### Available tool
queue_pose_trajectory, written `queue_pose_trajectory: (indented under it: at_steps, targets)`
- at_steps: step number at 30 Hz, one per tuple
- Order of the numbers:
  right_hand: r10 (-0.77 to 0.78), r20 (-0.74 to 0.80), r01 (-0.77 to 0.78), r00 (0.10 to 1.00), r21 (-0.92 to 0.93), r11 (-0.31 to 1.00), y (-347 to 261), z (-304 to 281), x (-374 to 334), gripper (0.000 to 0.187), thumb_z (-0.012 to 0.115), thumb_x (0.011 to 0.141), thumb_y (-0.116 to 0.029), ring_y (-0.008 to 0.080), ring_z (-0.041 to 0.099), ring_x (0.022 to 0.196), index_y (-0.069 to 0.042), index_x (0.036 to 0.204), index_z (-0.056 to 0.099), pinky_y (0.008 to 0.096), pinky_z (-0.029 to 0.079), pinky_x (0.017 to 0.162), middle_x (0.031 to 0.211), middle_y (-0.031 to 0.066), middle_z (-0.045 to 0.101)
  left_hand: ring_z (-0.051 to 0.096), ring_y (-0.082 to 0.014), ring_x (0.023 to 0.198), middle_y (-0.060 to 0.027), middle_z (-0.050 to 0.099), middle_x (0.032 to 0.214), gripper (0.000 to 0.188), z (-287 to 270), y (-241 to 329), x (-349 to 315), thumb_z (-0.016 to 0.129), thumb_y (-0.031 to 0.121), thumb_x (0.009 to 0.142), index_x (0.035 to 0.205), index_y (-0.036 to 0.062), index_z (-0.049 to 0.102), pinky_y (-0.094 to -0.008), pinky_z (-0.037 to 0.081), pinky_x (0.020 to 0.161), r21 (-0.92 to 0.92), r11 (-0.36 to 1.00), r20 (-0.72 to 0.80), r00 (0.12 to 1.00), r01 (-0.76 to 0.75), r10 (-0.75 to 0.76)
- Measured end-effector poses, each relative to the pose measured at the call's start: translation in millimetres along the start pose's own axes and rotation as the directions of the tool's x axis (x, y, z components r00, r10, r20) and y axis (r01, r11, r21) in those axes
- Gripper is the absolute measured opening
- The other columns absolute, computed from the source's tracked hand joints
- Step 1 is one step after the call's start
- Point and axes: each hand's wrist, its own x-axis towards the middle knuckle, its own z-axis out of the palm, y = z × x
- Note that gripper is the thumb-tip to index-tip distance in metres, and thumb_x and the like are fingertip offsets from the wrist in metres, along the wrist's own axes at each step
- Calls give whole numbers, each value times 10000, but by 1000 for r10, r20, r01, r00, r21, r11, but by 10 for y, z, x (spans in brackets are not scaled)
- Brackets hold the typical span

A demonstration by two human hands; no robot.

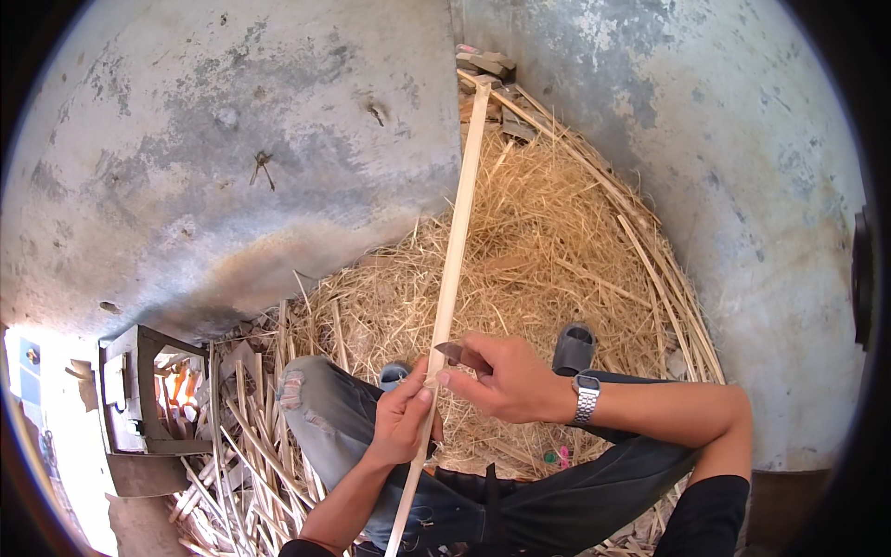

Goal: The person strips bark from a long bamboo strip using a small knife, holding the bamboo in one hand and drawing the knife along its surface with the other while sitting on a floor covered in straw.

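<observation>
A long pale strip of split bamboo or wood (454,251) runs from between my legs up toward the far corner. My left hand (402,422) is closed around its lower part, thumb on top. Just above and to the right, my right hand (506,376) grips a knife (451,352), whose short dark blade touches or lies very near the strip; the handle is hidden in my fingers. A silver watch (586,397) is on my right wrist.
Straw-like shavings (548,251) cover the floor, with long strips (650,251) along the right wall. More strips (251,455) lie to my left, beside a dark box-like frame (139,399). Stone-like pieces (487,65) sit in the far corner. A dark sandal (574,348) is near my right hand.
</observation>
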Motion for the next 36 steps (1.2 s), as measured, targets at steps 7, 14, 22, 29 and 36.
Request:
queue_pose_trajectory:
  at_steps: [7, 14, 22, 29, 36]
  targets:
    - [86, 76, -99, 993, 173, 980, 180, 81, 86, 350, 715, 990, -303, 166, 522, 543, -1, 833, 634, 368, 421, 528, 628, 84, 583, 697, -114, 714, -51, 721, 844, 530, 2, -45, 24, 556, 126, 1110, 1601, -22, 422, -259, 544, 664, 169, 982, 23, 996, -84, 81]
    - [232, 18, -227, 973, 298, 927, 339, -86, 175, 406, 707, 1031, -274, 48, 340, 578, -28, 749, 549, 299, 292, 495, 615, -45, 391, 707, -116, 769, -61, 736, 886, 501, -89, -99, 64, 630, 117, 1075, 1530, -35, 487, -264, 561, 709, 330, 941, -78, 991, -80, 111]
    - [32, -128, -61, 991, -226, 972, 222, -327, 238, 367, 731, 978, -337, 237, 532, 473, -1, 833, 707, 388, 425, 510, 555, 98, 551, 704, -81, 773, -28, 735, 920, 584, 91, 20, 19, 720, 87, 1018, 1542, -33, 493, -232, 575, 696, 264, 952, -4, 987, 155, -159]
    - [-75, -238, 43, 968, -140, 989, 485, -454, 340, 309, 726, 991, -288, 253, 557, 484, 13, 926, 708, 379, 441, 512, 580, 111, 575, 663, -36, 706, 7, 726, 883, 611, 22, -128, -5, 741, 59, 991, 1558, 15, 518, -212, 493, 540, 365, 931, 16, 1000, -5, -1]
    - [160, -357, -159, 920, 33, 987, 499, -743, 324, 377, 780, 980, -368, 81, 444, 528, 2, 940, 722, 315, 362, 495, 592, -18, 517, 654, -52, 763, -9, 704, 947, 593, 30, 10, -53, 714, 27, 1010, 1558, -29, 494, -232, 565, 702, 195, 978, 71, 994, 69, -84]
